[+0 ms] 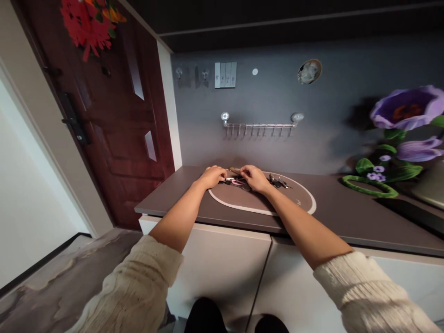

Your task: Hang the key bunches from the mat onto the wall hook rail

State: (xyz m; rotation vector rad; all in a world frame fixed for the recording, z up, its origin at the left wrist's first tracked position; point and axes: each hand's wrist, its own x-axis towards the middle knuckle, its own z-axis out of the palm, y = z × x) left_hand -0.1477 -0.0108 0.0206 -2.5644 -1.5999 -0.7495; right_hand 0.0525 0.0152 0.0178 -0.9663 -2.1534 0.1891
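Both my arms reach out over a brown cabinet top (173, 199). My left hand (212, 176) and my right hand (254, 177) rest close together on an oval brown mat (298, 203) with a pale rim. Their fingers are curled onto a small heap of keys and key rings (236, 181) that lies between them. More keys (278, 181) lie on the mat just right of my right hand. I cannot make out which single key each hand grips.
A chrome hook rail (258, 125) hangs bare on the grey wall above the mat. Light switches (225, 74) are higher up. A dark red door (114, 115) stands at the left. Purple artificial flowers (402, 138) sit at the right. White cabinet doors (222, 273) are below.
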